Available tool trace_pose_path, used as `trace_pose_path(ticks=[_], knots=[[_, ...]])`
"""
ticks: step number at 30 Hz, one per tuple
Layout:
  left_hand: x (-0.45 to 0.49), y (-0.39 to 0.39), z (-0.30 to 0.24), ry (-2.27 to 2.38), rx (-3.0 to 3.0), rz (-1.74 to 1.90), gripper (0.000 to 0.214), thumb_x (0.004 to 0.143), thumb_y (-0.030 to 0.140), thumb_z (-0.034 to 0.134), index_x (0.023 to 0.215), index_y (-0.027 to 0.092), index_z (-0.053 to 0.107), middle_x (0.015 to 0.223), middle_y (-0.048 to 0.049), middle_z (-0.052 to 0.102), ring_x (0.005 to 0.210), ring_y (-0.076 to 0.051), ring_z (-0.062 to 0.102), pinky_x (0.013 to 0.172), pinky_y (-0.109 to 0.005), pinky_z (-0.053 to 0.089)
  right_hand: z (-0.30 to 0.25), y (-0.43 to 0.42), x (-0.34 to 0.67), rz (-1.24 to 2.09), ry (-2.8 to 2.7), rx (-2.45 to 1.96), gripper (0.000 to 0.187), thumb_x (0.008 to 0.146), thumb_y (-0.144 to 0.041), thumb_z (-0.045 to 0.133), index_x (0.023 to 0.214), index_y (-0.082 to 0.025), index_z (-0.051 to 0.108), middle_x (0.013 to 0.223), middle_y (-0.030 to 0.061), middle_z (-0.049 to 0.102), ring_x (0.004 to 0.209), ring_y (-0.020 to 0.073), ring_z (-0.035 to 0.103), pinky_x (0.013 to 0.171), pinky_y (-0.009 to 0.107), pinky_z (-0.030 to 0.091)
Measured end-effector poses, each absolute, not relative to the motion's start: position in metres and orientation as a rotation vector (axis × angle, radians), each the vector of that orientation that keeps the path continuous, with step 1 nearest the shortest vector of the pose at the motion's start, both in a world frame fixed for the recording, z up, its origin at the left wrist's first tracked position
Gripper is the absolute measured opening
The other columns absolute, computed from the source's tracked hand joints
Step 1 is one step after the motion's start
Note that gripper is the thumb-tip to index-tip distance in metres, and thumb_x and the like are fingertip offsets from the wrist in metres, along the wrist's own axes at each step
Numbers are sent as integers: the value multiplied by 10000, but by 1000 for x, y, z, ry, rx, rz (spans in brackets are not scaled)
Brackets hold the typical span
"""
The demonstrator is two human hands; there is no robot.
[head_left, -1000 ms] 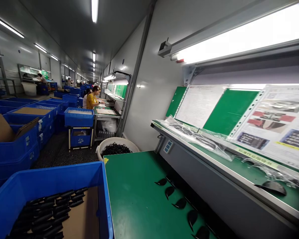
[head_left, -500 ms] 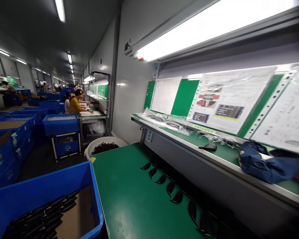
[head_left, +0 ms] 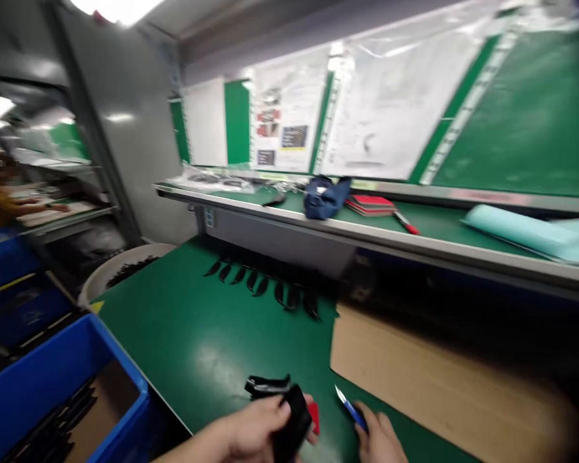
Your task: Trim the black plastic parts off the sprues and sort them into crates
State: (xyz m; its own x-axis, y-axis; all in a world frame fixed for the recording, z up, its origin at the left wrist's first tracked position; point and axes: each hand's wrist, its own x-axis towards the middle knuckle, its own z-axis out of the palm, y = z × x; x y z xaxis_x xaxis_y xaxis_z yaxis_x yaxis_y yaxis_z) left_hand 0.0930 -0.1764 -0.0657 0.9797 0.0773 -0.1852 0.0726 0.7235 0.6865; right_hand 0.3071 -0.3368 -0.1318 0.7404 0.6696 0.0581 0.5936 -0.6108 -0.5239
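My left hand (head_left: 255,421) is closed around a black plastic piece (head_left: 290,424), blurred by motion. Another dark, shiny piece (head_left: 268,386) shows just beyond the fingers; whether it is held too, I cannot tell. Something small and red (head_left: 314,417) shows at the fingertips. To the right, my right hand (head_left: 379,437) grips a slim blue knife-like tool (head_left: 352,409) with a pointed silvery tip, aimed up and left. Both hands are over the near part of the green table (head_left: 174,347). Farther back, several black curved pieces (head_left: 252,280) lie in a row.
A blue bin (head_left: 137,379) with black parts stands left of the table. Cardboard (head_left: 395,360) lies at right. The shelf edge (head_left: 280,215) overhangs the back, carrying a blue cloth item (head_left: 324,198), red notebooks (head_left: 370,205) and a red-capped marker (head_left: 406,222). A co-worker's arm (head_left: 33,207) shows far left.
The view has swung right and down. Both my hands have come into view, holding the black piece and the blue tool; the cardboard and more of the shelf now show.
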Motion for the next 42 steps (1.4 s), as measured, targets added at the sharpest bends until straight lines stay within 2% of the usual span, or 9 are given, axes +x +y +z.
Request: trace_pose_path(ticks=[4, 8, 13, 16, 19, 22, 26, 30, 42], knots=[[100, -168, -32, 391, 1033, -69, 448, 845, 551, 493, 1044, 154, 556, 1095, -127, 626, 543, -116, 619, 512, -254, 423, -101, -351, 301, 508, -744, -2230, 351, 905, -394, 358, 1170, -215, 503, 1106, 106, 608, 1030, 255, 608, 873, 394, 506], [106, -160, 10, 398, 1317, -194, 427, 890, 538, 409, 992, 150, 554, 1040, -101, 655, 502, -78, 572, 537, -242, 404, -37, -354, 279, 721, -812, -2031, 455, 943, -514, 319, 1353, -318, 337, 1409, 50, 439, 1314, 216, 394, 1056, 404, 362], [116, -156, 44, 310, 1516, -352, 442, 914, 530, 343, 1041, 173, 570, 987, -62, 668, 484, -74, 539, 505, -231, 397, 24, -354, 266, 674, -1083, -1939, 306, 979, -436, 304, 1205, -304, 464, 1140, 40, 574, 1021, 188, 557, 887, 354, 454], [119, -154, 56, 299, 1577, -428, 422, 920, 514, 340, 1038, 179, 568, 965, -45, 670, 480, -74, 539, 489, -224, 400, 41, -352, 268, 600, -1258, -1917, 288, 997, -357, 266, 1076, -282, 532, 994, 31, 565, 871, 165, 546, 764, 310, 456], [118, -153, 62, 289, 1622, -469, 426, 921, 515, 332, 1046, 188, 575, 957, -33, 660, 467, -65, 522, 475, -218, 412, 47, -350, 267, 461, -1433, -1982, 339, 1005, -306, 205, 1168, -270, 500, 890, 36, 546, 770, 162, 510, 666, 295, 422], [117, -151, 66, 276, 1651, -501, 419, 927, 497, 325, 1053, 193, 585, 936, -27, 656, 458, -61, 517, 458, -209, 409, 49, -344, 263, 216, -1674, -2098, 396, 983, -455, 256, 1213, -225, 482, 852, 48, 552, 734, 184, 486, 630, 311, 388], [117, -149, 69, 235, 1624, -579, 406, 929, 480, 324, 1058, 200, 588, 919, -29, 664, 469, -69, 519, 436, -197, 407, 50, -333, 258, -20, -1837, -2290, 502, 876, -662, 352, 871, -201, 551, 732, 18, 521, 632, 169, 439, 569, 300, 320], [118, -148, 71, 202, 1573, -635, 403, 932, 482, 316, 1074, 205, 572, 917, -36, 675, 459, -64, 514, 421, -182, 390, 52, -327, 258, -142, -1922, -2371, 480, 904, -626, 331, 759, -203, 508, 692, 5, 511, 585, 151, 407, 558, 297, 262], [131, -145, 78, 206, 1688, -674, 466, 936, 488, 278, 1099, 199, 605, 893, -29, 658, 471, -75, 463, 427, -194, 360, 54, -322, 273, 59, -2075, -2374, 472, 952, -561, 288, 813, -201, 561, 667, 15, 565, 553, 138, 440, 546, 296, 215]])
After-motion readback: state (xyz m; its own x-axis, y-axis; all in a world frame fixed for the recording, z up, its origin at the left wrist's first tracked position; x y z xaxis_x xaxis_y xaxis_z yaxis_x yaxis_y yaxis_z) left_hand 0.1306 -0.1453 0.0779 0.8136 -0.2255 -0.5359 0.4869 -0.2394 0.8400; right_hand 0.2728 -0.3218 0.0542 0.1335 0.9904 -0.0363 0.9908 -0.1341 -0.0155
